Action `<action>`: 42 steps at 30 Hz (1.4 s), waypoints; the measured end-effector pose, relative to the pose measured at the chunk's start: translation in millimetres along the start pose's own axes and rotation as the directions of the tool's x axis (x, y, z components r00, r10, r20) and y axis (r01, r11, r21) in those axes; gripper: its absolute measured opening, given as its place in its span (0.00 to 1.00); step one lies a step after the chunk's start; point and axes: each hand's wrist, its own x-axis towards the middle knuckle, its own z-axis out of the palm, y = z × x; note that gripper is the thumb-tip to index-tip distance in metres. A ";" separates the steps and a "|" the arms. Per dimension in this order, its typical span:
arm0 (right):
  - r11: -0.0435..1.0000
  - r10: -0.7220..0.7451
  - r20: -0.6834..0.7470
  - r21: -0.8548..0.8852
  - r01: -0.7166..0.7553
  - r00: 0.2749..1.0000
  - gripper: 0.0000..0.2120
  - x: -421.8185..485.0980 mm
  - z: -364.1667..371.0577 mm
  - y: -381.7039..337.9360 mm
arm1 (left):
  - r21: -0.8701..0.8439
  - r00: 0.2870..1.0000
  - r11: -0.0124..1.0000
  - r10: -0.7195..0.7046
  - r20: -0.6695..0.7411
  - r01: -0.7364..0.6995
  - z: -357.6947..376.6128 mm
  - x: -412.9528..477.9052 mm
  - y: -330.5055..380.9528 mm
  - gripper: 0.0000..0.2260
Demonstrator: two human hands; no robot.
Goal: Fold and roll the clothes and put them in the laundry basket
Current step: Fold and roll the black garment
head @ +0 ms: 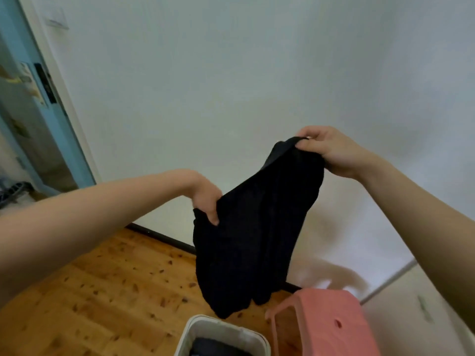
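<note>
A black garment (252, 232) hangs in the air in front of the wall, held at two upper corners. My left hand (205, 199) grips its lower left corner, thumb and fingers pinched on the cloth. My right hand (331, 152) holds the other corner higher up and further right. The garment's bottom edge dangles just above a white laundry basket (203, 330) at the bottom of the view. Dark folded cloth (218, 349) lies inside the basket.
A pink plastic stool (331, 325) stands right of the basket. The floor (97, 299) is knotty wood. A white wall is straight ahead, a blue-framed door (38, 119) at the left, a white cabinet (421, 304) at the lower right.
</note>
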 end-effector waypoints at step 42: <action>-0.208 0.449 -0.097 -0.978 -0.002 0.888 0.29 -48.9 -34.4 64.6 | 0.847 0.760 0.300 0.380 -0.527 0.438 -80.4 -9.5 -32.9 0.21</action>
